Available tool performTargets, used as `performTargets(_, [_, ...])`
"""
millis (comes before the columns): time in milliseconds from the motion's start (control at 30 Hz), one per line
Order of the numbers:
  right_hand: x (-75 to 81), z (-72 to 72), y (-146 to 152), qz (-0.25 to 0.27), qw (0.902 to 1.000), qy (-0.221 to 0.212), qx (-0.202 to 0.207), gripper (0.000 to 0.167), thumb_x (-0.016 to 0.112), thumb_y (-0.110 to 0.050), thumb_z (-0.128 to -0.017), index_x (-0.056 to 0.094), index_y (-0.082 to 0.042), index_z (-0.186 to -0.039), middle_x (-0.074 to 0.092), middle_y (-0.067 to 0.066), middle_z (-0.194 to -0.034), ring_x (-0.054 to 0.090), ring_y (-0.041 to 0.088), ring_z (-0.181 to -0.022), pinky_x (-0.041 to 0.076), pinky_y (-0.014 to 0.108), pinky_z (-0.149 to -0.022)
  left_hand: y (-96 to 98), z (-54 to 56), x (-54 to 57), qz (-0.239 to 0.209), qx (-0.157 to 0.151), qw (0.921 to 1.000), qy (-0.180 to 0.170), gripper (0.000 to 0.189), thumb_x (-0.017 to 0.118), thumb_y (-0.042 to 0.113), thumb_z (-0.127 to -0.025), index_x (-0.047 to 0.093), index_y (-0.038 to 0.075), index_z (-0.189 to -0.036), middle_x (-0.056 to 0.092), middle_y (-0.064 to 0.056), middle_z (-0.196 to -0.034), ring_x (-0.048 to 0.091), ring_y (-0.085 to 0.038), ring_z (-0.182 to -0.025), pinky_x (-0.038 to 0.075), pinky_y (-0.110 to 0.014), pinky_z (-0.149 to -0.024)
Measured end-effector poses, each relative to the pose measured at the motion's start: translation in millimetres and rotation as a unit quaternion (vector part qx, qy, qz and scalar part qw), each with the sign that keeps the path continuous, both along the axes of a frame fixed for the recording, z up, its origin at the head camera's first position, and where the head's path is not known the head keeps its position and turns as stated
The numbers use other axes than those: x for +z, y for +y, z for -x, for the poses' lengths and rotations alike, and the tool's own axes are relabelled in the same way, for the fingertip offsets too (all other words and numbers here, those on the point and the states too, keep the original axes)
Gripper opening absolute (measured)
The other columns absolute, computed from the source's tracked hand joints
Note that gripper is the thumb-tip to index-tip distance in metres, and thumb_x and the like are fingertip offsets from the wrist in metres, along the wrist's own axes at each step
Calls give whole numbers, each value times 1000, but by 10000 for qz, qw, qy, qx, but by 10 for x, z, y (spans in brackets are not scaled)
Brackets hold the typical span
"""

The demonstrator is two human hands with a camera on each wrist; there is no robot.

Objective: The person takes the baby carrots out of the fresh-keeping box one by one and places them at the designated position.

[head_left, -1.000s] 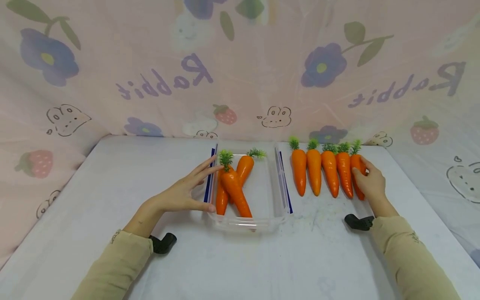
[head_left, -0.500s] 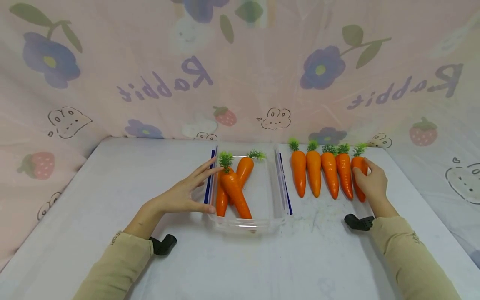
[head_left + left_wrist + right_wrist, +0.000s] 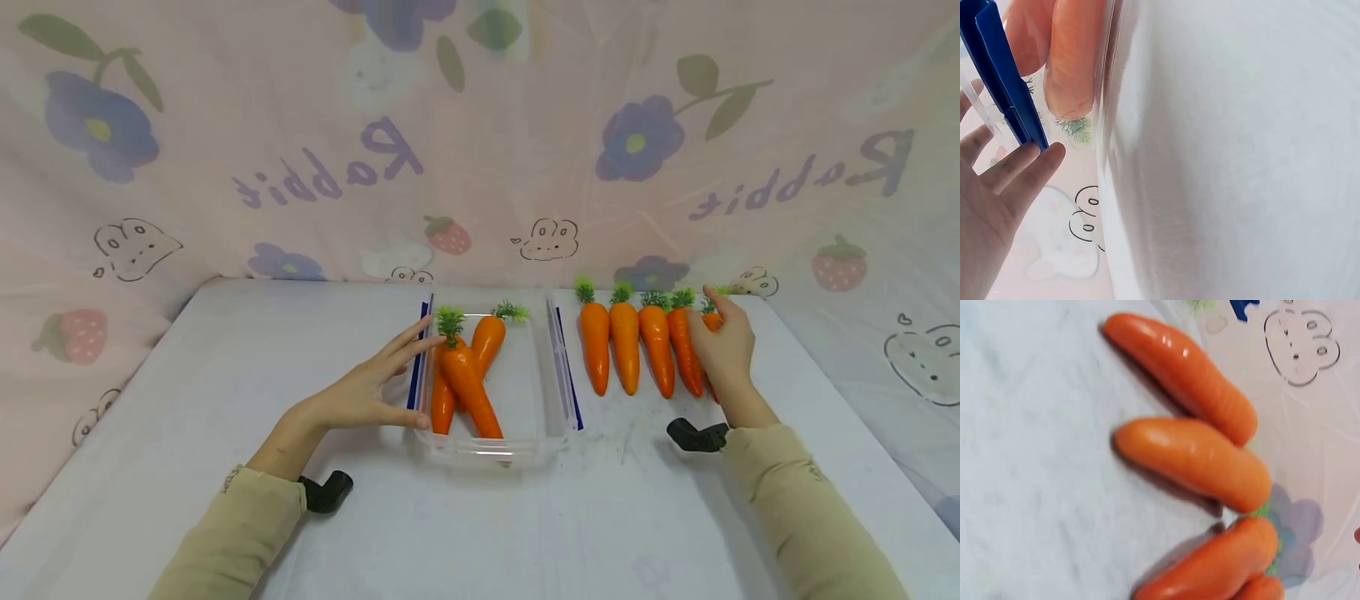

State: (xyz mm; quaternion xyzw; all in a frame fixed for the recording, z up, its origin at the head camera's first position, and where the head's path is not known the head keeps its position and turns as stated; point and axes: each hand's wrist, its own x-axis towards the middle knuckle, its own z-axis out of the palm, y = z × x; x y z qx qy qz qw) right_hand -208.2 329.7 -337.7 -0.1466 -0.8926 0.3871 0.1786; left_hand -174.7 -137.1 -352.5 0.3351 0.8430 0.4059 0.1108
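Note:
My left hand rests with spread fingers against the left side of a clear plastic box. In the left wrist view, fingertips touch the box's blue latch. Inside the box, a toy carrot with a green top lies across two others. My right hand is over the rightmost carrot of a row, covering most of it. Its index finger is extended toward the leafy top, and its thumb lies beside the neighbouring carrot. The right wrist view leaves the hand itself out.
Several carrots stand side by side in the row right of the box, including the nearest one to it. A second blue latch hangs along the box's right side. A printed rabbit cloth rises behind the white table.
My right hand has shifted left and slightly up, its index finger straightening. The rightmost carrot has moved a little left toward its neighbour. My left hand has stayed at the box.

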Motion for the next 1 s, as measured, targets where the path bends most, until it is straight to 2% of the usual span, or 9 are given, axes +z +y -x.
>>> performTargets(200, [78,-23,-250,-273,9947,577,806,54,52,-24,-96,39,-8,-146,27,26,-152,38,47,-131,37,57,-106,-5,-14,-3,35,39,10000,-48,95,80,42,-75,27,29,-152,-4,8,-162,15,-32,-147,37,-54,-108])
performTargets(233, [94,-32,-292,-190,9935,629,929,55,53,-24,-96,39,-8,-146,24,25,-154,31,47,-136,31,61,-109,-6,-15,-4,36,39,10000,-51,94,80,42,-75,27,29,-152,-4,8,-162,15,-31,-147,37,-54,-108])
performTargets(267, [106,-40,-332,-126,9925,674,1012,55,54,-24,-96,39,-8,-146,23,24,-154,31,47,-136,30,61,-109,-7,-14,-7,40,39,10000,-43,94,80,42,-75,27,29,-152,-4,8,-162,15,-31,-147,37,-54,-108])
performTargets(467, [140,-51,-538,-59,9867,862,1379,54,57,-23,-96,42,-11,-146,27,21,-154,37,46,-132,33,61,-107,-7,-12,-9,11,14,10000,11,95,80,42,-75,27,29,-152,-4,9,-162,16,-31,-147,38,-54,-108])
performTargets(600, [158,-57,-664,105,9828,950,1579,53,57,-24,-95,43,-13,-145,26,17,-155,33,41,-137,33,57,-110,-5,-6,-15,29,-3,10000,32,95,80,42,-75,26,29,-152,-4,10,-162,15,-31,-147,38,-54,-108])
performTargets(700, [169,-74,-749,257,9799,1013,1701,52,58,-24,-95,45,-13,-144,26,16,-155,35,40,-136,33,55,-110,0,0,-16,56,6,10000,33,95,80,43,-75,26,29,-152,-5,10,-162,16,-31,-147,38,-54,-108])
performTargets(1000, [180,-113,-972,375,9714,1153,2041,50,60,-16,-93,48,-10,-141,29,15,-154,32,35,-139,33,54,-112,-2,1,-6,70,12,10000,45,95,80,43,-75,27,29,-152,-4,10,-162,18,-32,-146,39,-54,-108])
